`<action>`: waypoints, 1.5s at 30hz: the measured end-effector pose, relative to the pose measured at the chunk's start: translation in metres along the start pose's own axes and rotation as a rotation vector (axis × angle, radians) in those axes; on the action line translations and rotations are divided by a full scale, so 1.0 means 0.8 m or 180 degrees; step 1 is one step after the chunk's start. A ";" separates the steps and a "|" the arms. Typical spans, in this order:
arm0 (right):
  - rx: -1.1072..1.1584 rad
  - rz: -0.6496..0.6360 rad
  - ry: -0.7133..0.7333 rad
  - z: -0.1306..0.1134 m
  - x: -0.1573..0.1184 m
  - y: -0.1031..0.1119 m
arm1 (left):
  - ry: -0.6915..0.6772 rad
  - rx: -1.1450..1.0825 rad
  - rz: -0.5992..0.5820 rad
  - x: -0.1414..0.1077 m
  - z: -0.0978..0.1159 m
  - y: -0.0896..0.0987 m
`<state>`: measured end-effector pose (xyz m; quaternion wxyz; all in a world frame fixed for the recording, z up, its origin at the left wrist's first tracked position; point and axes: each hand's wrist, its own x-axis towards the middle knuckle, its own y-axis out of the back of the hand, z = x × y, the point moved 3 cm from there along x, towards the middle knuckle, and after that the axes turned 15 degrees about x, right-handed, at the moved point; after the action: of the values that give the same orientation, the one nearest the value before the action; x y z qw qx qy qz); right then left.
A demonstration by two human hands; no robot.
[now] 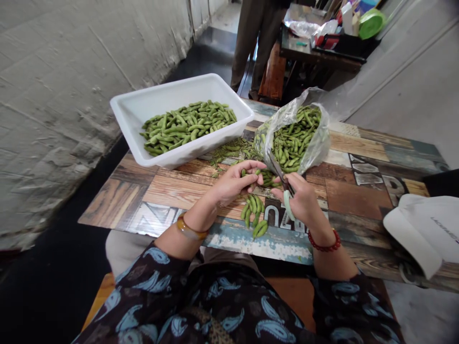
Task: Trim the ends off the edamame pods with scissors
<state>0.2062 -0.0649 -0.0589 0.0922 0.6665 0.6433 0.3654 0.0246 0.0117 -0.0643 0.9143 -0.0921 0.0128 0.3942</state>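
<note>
My right hand [302, 197] is closed around scissors [276, 167] with a pale green handle, their dark blades pointing up and away. Just left of the blades, my left hand [238, 184] has its fingers curled in a pinch on a green edamame pod [244, 172]. Several loose edamame pods [255, 210] lie on the table below and between my hands. Behind the scissors stands a clear plastic bag [317, 155], its mouth facing me, full of edamame pods [296, 138]. A white plastic tub [125, 102] at the back left holds many pods [190, 125].
Small green trimmings [233, 150] are heaped between tub and bag on the patchwork-patterned table [172, 191]. A white cap [426, 229] lies at the right edge. Beyond the table a person [256, 43] stands near a bench [272, 76] and a second, cluttered table [319, 57].
</note>
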 end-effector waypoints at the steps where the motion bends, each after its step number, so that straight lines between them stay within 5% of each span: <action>1: -0.0003 0.0031 0.0007 0.000 0.000 0.000 | 0.0047 -0.0149 0.0013 0.000 0.000 0.000; 10: 0.0037 0.0024 -0.0005 -0.003 0.000 -0.001 | 0.0106 -0.1459 -0.0360 0.003 -0.005 0.008; 27: 0.0018 -0.0094 0.0021 -0.001 -0.002 -0.005 | 0.0247 -0.1264 -0.0395 0.003 -0.008 0.004; 34: 0.0027 -0.0165 0.0010 -0.001 -0.002 -0.009 | 0.0429 -0.1389 0.0355 0.006 -0.012 0.012; 45: -0.0024 -0.0129 0.0020 0.000 -0.002 -0.007 | 0.0064 -0.1236 0.0093 0.008 -0.004 0.006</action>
<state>0.2020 -0.0656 -0.0626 0.1001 0.6518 0.6556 0.3680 0.0254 0.0188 -0.0691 0.8734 -0.2706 -0.0531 0.4015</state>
